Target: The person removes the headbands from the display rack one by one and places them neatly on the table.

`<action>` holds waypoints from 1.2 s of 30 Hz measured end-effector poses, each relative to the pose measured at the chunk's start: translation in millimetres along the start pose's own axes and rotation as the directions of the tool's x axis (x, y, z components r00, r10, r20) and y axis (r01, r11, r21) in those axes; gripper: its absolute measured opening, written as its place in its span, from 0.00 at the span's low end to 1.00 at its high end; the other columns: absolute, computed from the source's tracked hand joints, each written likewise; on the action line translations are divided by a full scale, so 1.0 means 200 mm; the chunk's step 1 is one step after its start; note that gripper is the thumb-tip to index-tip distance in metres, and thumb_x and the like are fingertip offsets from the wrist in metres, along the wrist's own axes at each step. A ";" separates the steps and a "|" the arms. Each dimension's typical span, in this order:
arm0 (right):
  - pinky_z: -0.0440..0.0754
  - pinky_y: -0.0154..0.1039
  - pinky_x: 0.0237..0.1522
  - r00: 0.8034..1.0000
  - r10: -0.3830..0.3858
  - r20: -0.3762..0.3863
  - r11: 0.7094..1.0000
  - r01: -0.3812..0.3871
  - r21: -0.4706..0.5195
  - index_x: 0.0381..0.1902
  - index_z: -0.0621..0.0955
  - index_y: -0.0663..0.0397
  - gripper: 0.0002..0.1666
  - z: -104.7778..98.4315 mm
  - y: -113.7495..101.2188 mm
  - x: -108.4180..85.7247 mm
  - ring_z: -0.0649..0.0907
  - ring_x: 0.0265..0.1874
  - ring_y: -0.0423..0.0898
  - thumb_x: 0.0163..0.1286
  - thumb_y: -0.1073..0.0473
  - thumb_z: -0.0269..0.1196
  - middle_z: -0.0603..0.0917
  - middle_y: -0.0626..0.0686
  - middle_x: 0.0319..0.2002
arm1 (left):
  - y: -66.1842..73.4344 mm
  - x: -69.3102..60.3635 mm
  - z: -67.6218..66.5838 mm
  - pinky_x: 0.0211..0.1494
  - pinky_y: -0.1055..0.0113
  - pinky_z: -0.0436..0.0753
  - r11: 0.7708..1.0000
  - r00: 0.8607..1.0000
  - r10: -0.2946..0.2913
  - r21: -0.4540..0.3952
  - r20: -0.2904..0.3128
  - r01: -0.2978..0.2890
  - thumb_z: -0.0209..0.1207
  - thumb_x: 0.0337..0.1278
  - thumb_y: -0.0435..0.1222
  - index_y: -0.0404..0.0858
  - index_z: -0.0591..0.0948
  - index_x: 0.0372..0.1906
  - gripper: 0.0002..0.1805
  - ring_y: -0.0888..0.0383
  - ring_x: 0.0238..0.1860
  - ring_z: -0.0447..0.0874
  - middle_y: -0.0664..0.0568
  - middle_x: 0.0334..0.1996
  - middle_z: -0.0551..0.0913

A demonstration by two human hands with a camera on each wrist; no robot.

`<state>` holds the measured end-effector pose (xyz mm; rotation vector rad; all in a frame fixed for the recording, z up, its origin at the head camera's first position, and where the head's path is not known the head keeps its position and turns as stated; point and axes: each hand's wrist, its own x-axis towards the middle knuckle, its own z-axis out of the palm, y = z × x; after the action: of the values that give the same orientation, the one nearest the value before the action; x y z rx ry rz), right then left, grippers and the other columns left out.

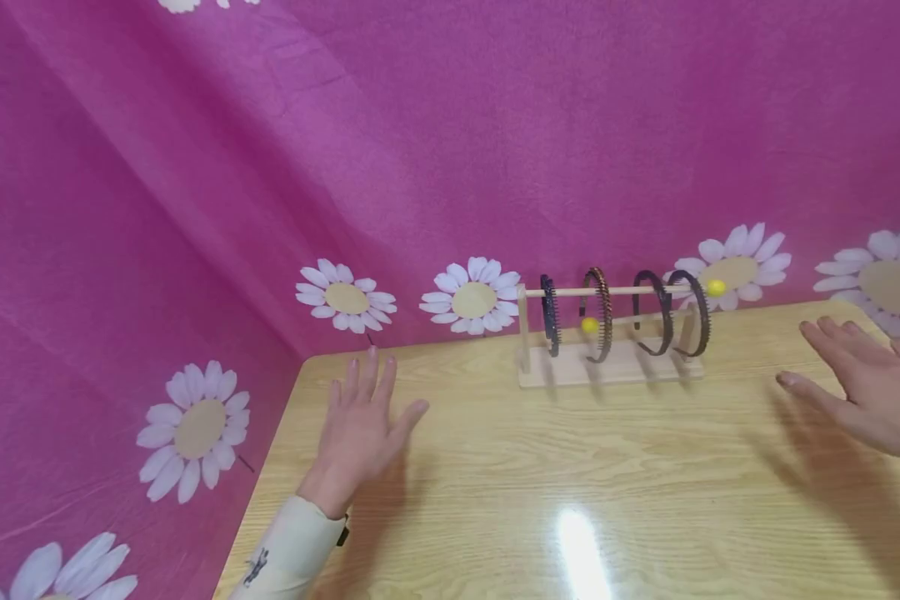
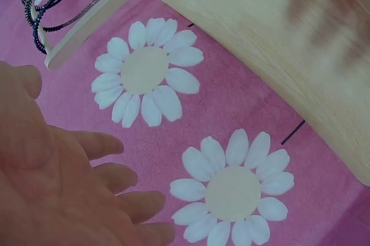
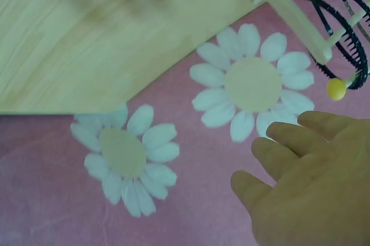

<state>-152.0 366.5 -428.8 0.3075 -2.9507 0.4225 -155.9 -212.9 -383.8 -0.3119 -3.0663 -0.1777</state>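
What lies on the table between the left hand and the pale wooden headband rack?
Nothing: the head view shows only bare, pale wood-grain tabletop between left hand and rack.

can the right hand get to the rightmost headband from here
Likely yes: the right hand is empty and nothing visible blocks the rightmost headband, though the yellow ball sits close by.

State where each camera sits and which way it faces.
Head: on the head, facing forward and down at table, rack and headbands; left hand, right hand and white sleeve show.
Left wrist: on that wrist, facing flowered cloth; the left hand shows.
Right wrist: on that wrist, facing cloth and table; the right hand shows.
Shared: both wrist views include part of the rack.
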 end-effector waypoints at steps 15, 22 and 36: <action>0.30 0.69 0.71 0.991 -0.047 0.125 0.988 0.028 0.149 0.76 0.50 0.75 0.48 0.15 -0.11 0.09 0.50 0.72 0.76 0.80 0.41 0.51 0.55 0.79 0.71 | 0.10 0.02 0.04 0.74 0.43 0.61 0.984 0.974 0.041 -0.160 -0.222 -0.078 0.50 0.72 0.60 0.32 0.66 0.74 0.41 0.36 0.73 0.59 0.36 0.74 0.62; 0.37 0.71 0.71 0.978 -0.045 0.205 0.978 0.001 0.210 0.76 0.50 0.75 0.49 0.25 -0.15 0.15 0.50 0.72 0.76 0.80 0.38 0.47 0.52 0.79 0.72 | 0.16 0.03 0.07 0.72 0.45 0.66 0.974 0.969 0.020 -0.215 -0.245 -0.074 0.54 0.70 0.58 0.30 0.71 0.70 0.40 0.38 0.72 0.63 0.36 0.72 0.65; 0.47 0.80 0.63 0.974 -0.090 0.206 0.963 0.032 0.268 0.77 0.55 0.65 0.44 0.40 -0.22 0.21 0.55 0.68 0.79 0.80 0.38 0.48 0.57 0.78 0.71 | 0.28 0.08 0.10 0.70 0.48 0.71 0.939 0.948 0.018 -0.320 -0.318 -0.125 0.60 0.67 0.55 0.30 0.74 0.67 0.37 0.41 0.68 0.70 0.38 0.68 0.72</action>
<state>-192.7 294.0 -486.8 0.5053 -3.0827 0.8266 -161.3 -153.4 -397.2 -0.3705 -2.6952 -0.6828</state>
